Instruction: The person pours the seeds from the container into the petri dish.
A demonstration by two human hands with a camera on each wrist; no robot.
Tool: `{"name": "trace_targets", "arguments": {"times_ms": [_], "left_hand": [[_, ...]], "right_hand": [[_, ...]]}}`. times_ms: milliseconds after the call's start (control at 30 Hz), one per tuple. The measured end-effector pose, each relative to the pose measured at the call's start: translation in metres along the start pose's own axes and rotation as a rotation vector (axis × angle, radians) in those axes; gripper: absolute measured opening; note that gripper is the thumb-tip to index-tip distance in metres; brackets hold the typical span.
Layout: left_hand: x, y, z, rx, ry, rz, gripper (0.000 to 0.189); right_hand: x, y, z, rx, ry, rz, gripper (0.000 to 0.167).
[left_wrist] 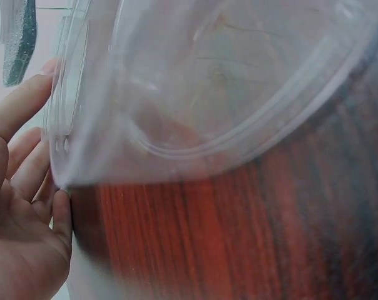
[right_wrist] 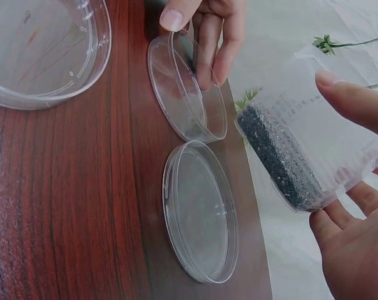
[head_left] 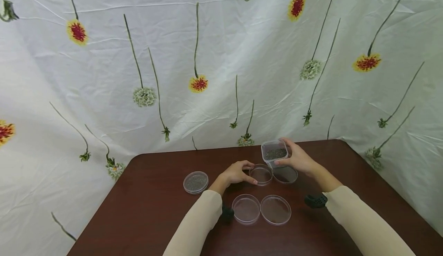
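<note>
Head view, read from the left, showed a grain-filled dish (head_left: 195,192) lying on the brown table (head_left: 149,198), apart from the other dishes. Next came the left sleeve (head_left: 202,219) and the left hand (head_left: 237,172), its grip closed on the held dish (head_left: 261,174), thumb on one side and fingers on the other. A light pinch seemed best there, since squeezing harder could have tipped or skidded such thin, clear plastic.

Nearer the person lay the near-left dish (head_left: 245,209), with the near-right dish (head_left: 275,209) right beside it; keeping the left wrist high looked wise, so as not to knock them. Behind, the tub (head_left: 271,146) contained dark grains (head_left: 275,154) and overlapped the back of the far-right dish (head_left: 286,175); its height above the table was hard to judge. Farthest right, the right hand (head_left: 299,159) gripped the tub between thumb and fingers.

Right wrist view showed the grains settled along the tub's base. Any tilt called for a slow wrist and a low corner, as loose grains would scatter easily.
</note>
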State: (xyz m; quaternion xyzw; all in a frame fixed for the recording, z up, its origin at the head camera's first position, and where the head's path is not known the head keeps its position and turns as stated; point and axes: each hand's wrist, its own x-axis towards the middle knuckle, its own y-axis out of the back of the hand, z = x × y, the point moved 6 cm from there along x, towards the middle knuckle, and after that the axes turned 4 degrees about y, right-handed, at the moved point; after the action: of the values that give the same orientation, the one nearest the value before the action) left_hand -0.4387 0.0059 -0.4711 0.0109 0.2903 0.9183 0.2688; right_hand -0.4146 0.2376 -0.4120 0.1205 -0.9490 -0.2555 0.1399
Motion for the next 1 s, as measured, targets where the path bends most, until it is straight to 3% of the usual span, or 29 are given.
{"name": "trace_targets", "arguments": {"times_ms": [200,500,1000], "left_hand": [[0.000,0.000,-0.001,-0.005,0.002,0.005,0.063],[-0.001,0.000,-0.001,-0.016,0.001,0.010,0.062],[0.001,0.000,-0.001,-0.005,0.008,0.009,0.063]], "right_hand": [[0.002,-0.003,-0.002,-0.073,0.043,0.028,0.101],[0.002,-0.005,-0.008,-0.273,0.126,0.100,0.097],[0.002,-0.012,-0.018,-0.447,0.297,0.147,0.092]]}}
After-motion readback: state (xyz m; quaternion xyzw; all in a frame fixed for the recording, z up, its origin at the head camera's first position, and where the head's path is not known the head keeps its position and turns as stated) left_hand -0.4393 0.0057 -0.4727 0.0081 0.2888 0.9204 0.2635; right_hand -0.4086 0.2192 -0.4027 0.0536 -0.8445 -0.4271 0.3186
